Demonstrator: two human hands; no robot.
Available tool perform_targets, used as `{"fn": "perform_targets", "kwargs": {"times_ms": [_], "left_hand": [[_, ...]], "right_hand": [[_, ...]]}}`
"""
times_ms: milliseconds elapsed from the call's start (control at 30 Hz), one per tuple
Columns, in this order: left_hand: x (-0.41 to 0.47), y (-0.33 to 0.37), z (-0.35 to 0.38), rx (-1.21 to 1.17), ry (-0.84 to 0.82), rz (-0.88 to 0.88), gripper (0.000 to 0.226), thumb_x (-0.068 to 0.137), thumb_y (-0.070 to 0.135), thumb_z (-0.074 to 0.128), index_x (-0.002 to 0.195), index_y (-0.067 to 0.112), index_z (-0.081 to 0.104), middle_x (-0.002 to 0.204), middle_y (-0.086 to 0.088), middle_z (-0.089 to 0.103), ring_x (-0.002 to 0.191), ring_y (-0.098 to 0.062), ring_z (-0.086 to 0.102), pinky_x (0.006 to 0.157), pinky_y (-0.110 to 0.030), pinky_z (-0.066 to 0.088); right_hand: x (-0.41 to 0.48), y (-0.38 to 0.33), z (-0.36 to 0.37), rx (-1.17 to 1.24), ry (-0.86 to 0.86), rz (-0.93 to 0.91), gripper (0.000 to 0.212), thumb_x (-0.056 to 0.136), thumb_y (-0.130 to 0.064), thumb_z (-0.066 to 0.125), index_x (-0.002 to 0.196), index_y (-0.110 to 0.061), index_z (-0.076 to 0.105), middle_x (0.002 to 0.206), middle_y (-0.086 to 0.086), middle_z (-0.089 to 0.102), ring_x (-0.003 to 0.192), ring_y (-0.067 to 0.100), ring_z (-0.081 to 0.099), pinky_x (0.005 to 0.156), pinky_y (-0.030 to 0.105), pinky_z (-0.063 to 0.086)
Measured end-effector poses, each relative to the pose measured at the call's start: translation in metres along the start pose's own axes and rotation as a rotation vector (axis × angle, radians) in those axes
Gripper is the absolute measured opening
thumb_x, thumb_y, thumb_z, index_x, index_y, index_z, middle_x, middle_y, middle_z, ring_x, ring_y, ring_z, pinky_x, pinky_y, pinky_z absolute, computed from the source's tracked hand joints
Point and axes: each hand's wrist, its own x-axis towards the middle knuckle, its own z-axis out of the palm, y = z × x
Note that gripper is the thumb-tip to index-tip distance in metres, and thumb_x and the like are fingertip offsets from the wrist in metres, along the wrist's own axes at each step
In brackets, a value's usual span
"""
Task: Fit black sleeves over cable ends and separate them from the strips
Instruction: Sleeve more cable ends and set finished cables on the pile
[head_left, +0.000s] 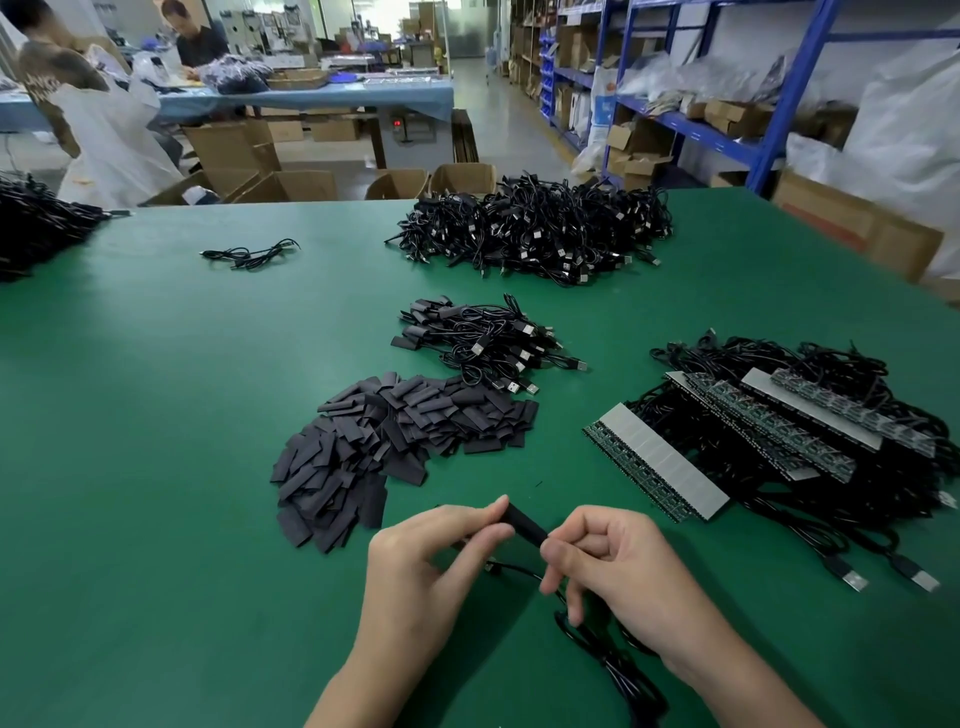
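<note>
A black sleeve is pinched between my left hand and my right hand just above the green table. Each hand grips one end of it. A thin black cable trails from under my hands toward the near edge. A heap of loose flat black sleeves lies just beyond my left hand. To the right, several strips of small boards with cables attached lie fanned out. A small bundle of sleeved cables rests behind the heap.
A large pile of black USB cables sits at the table's far side. One loose cable lies far left, near a dark cable mass. Cardboard boxes, blue shelving and seated people are beyond the table.
</note>
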Motion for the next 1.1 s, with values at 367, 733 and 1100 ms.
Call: {"fn": "perform_targets", "kwargs": {"times_ms": [367, 733, 1100], "left_hand": [[0.008, -0.001, -0.008, -0.545, 0.125, -0.477, 0.013, 0.081, 0.022, 0.077, 0.093, 0.02, 0.083, 0.077, -0.012, 0.078, 0.072, -0.018, 0.075, 0.07, -0.019, 0.056], [0.009, -0.024, -0.026, 0.373, -0.353, -0.068, 0.042, 0.09, 0.058, 0.068, 0.128, 0.04, 0.068, 0.113, 0.026, 0.055, 0.11, 0.001, 0.047, 0.098, -0.017, 0.04], [0.012, -0.029, -0.032, 0.377, -0.443, 0.034, 0.02, 0.089, 0.053, 0.072, 0.097, 0.035, 0.072, 0.108, 0.021, 0.056, 0.106, -0.002, 0.047, 0.094, -0.018, 0.041]], "right_hand": [[-0.01, -0.012, -0.013, -0.685, 0.05, -0.131, 0.008, 0.082, -0.038, 0.082, 0.084, -0.041, 0.075, 0.095, -0.028, 0.068, 0.099, -0.004, 0.061, 0.079, 0.005, 0.038], [0.025, -0.042, -0.017, -0.746, 0.206, -0.14, 0.018, 0.098, -0.026, 0.067, 0.083, -0.037, 0.063, 0.083, -0.011, 0.074, 0.074, 0.009, 0.074, 0.078, 0.041, 0.06], [0.173, -0.165, 0.005, -1.037, 0.281, -0.354, 0.034, 0.101, -0.033, 0.063, 0.129, -0.014, 0.065, 0.121, 0.006, 0.063, 0.106, 0.021, 0.061, 0.096, 0.04, 0.052]]}}
